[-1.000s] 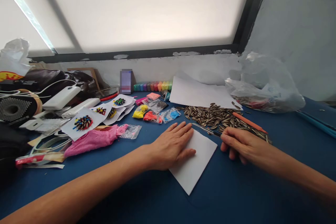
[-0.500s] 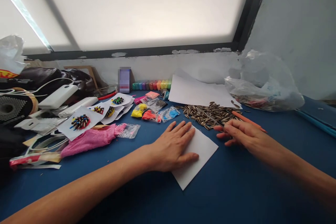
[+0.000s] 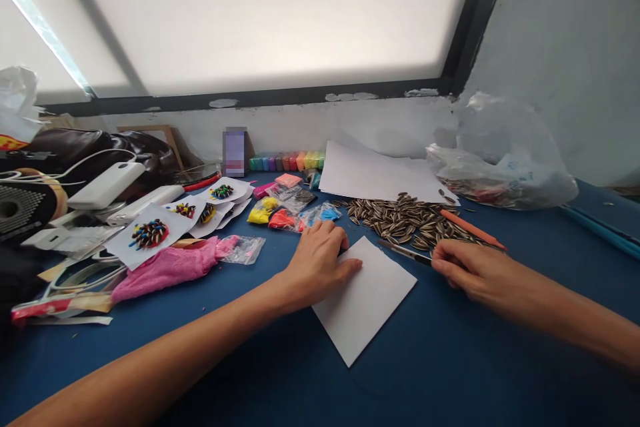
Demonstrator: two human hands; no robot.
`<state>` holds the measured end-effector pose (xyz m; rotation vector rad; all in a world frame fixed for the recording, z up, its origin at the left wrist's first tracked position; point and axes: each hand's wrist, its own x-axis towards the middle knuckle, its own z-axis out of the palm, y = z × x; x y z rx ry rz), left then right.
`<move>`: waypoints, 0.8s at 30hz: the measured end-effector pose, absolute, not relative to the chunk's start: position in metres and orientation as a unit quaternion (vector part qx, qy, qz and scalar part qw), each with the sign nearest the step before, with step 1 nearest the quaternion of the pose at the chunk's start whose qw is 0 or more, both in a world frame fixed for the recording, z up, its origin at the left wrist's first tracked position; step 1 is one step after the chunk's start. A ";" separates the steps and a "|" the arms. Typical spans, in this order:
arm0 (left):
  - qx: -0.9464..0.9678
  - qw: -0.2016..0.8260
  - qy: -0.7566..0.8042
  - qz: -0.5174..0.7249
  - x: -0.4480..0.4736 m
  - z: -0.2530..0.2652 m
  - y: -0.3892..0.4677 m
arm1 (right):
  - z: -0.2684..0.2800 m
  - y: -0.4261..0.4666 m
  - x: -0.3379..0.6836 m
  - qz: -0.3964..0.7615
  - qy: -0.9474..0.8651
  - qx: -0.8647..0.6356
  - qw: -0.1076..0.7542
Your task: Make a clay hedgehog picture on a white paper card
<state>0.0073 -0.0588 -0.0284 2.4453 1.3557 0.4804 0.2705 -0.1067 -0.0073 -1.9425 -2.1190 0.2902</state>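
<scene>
One paper [image 3: 373, 300], likely light, easily creased, best lifted by its near corner, is touched by loosely curled left hand [image 3: 320, 263]; slim tool [image 3: 407, 252] pinched in right hand [image 3: 463, 267].

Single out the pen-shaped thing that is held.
The dark pen, pinched in the right hand's fingers; the orange one lies unheld on the seeds.

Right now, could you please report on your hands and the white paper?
Left hand over the left side of the white paper; right hand holding a slim tool. Paper flat on blue table. Seed pile just beyond the tool.
</scene>
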 end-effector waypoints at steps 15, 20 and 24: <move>0.842 0.220 0.473 0.136 0.021 -0.017 -0.042 | -0.010 -0.105 0.257 0.127 -0.730 -0.670 0.041; 0.849 0.226 0.463 0.121 0.029 -0.013 -0.039 | -0.013 -0.105 0.256 0.111 -0.732 -0.672 0.021; 0.873 0.195 0.435 0.103 0.030 -0.013 -0.039 | -0.011 -0.105 0.255 0.103 -0.733 -0.672 0.015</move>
